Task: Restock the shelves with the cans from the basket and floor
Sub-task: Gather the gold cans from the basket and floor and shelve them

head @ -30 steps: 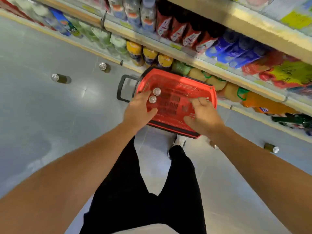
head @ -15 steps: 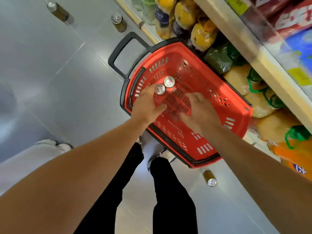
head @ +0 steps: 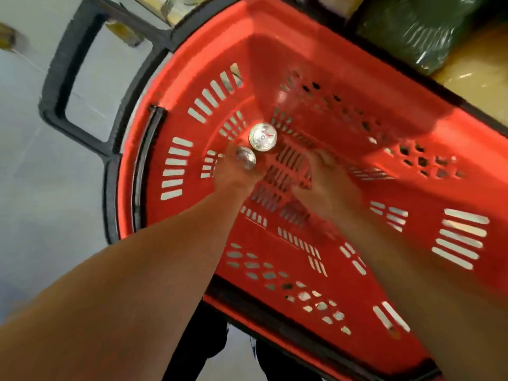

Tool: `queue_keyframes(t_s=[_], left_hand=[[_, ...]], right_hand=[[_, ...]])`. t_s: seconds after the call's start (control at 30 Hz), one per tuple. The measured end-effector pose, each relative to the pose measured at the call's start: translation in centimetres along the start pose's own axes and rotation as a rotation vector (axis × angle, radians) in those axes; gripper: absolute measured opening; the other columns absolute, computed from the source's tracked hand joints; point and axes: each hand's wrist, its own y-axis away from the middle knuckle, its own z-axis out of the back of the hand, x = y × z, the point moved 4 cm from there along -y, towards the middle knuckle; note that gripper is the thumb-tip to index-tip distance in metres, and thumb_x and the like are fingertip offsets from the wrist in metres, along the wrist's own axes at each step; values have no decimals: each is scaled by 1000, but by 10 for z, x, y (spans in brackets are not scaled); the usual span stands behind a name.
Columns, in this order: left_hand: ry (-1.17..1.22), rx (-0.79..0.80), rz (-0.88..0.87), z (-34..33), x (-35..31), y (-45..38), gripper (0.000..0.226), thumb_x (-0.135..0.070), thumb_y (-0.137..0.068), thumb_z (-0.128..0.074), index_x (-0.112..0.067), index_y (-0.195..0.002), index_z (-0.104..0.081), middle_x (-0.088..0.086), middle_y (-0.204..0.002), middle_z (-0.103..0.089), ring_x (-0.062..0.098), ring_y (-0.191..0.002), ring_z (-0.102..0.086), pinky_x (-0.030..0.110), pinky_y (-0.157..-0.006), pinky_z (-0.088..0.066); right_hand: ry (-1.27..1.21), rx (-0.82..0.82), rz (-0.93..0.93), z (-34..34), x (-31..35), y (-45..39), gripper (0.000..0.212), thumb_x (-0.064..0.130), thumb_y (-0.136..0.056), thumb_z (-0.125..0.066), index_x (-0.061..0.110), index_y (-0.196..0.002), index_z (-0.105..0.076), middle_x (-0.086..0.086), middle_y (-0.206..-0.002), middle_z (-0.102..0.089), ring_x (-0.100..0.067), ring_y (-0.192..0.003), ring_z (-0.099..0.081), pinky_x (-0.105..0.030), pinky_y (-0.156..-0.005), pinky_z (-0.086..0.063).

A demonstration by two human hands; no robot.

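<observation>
At the far left, the black handle (head: 59, 86) of the basket sticks out over the grey floor (head: 33, 215). The red basket (head: 357, 105) fills the middle and right of the view. Inside it, the left hand (head: 233, 171) is curled around one can (head: 246, 158), whose silver top shows above the fingers. A second can (head: 263, 136) stands upright just beside it, on the far side. To the right, the right hand (head: 327, 185) reaches down to the basket bottom; it is blurred, so its grip cannot be told. At the far right are green and yellow packages (head: 439, 37).
</observation>
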Motion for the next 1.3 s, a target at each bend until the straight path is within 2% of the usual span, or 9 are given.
queue_keyframes(t_s=[0.1,0.23,0.47,0.7,0.8,0.93,1.07,1.2,1.3], left_hand=[[-2,-45,-16,-14,6,-12,76,-46,-78,-75,-20,-141,-41,10,-120,-65,29,-112,-60,28,-86,-43],[-47,-92,-44,-14,6,-12,69,-50,-78,-73,-17,-133,-49,10,-108,-69,32,-103,-64,33,-84,-47],[33,-45,-22,34,-2,15,71,-41,-76,-78,-25,-138,-46,-2,-124,-64,17,-111,-60,19,-88,-41],[27,46,-41,46,2,22,73,-24,-72,-82,-31,-135,-47,-19,-94,-55,-5,-76,-51,-2,-51,-32],[40,50,-58,48,0,24,70,-21,-69,-83,-30,-131,-51,-20,-87,-53,-6,-72,-52,-2,-52,-33],[32,53,-81,66,-14,44,79,-23,-66,-86,-28,-135,-49,-15,-104,-58,4,-93,-53,8,-67,-34],[32,115,-148,101,-34,87,78,-18,-71,-84,-22,-139,-47,-24,-95,-53,-4,-80,-50,-4,-53,-33],[22,150,-242,147,-59,135,73,-28,-71,-83,-28,-135,-49,-21,-95,-62,-2,-84,-60,3,-73,-42],[59,166,-329,188,-74,177,62,-27,-72,-80,-29,-127,-50,-20,-88,-64,-8,-81,-63,3,-63,-43]], right_hand=[[6,10,-32,-18,-10,-7,74,27,-78,-70,15,-145,-39,-9,-148,-41,-28,-134,-39,-29,-105,-25],[-80,-29,-2,-35,-19,-19,81,24,-74,-72,17,-147,-38,-11,-147,-41,-30,-132,-42,-37,-105,-36],[-225,16,95,-46,14,-65,86,6,-78,-67,23,-151,-25,-2,-155,-23,-19,-140,-31,-33,-111,-33],[-152,-1,152,-60,25,-96,82,4,-77,-72,20,-147,-35,-3,-151,-34,-25,-129,-46,-39,-103,-43],[-180,-40,85,-60,23,-92,77,4,-73,-74,21,-141,-42,-3,-146,-43,-27,-125,-51,-37,-101,-44],[-290,-74,11,-36,18,-53,80,10,-68,-80,20,-139,-45,-3,-134,-55,-23,-121,-52,-23,-95,-36],[-333,-108,-72,13,36,6,82,15,-68,-82,27,-140,-44,5,-130,-55,-5,-112,-48,-6,-86,-27],[-347,-130,-140,74,65,66,80,21,-68,-83,28,-138,-45,2,-130,-57,-14,-115,-53,-21,-95,-38],[-359,-195,-125,122,97,115,77,19,-67,-83,20,-135,-48,-2,-126,-58,-15,-110,-54,-21,-94,-38]])
